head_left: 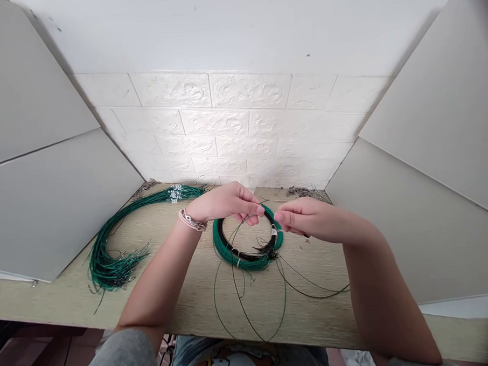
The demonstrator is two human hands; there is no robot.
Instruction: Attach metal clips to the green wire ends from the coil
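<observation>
My left hand (239, 203), with a bracelet at its wrist, pinches thin green and black cords (234, 280) between thumb and fingertips. A short dark end pokes out past the thumb, and the strands loop down to the table's front edge. Close by on the right, my right hand (300, 217) is closed in a pinch. Strands (313, 293) trail below it, but its fingertips hide what they hold. Beneath both hands lies a round green coil (223, 251) of cord, bound with white ties. Inside it sits a black coil (221, 232) with a small pale tag (274, 232).
A long bundle of green cords (104, 237) curves along the left of the wooden table (185, 315), with clear or white pieces (175, 193) near its far end. Dark scraps (305, 193) gather by the white brick-pattern wall (229, 121). Grey panels (423, 223) flank both sides.
</observation>
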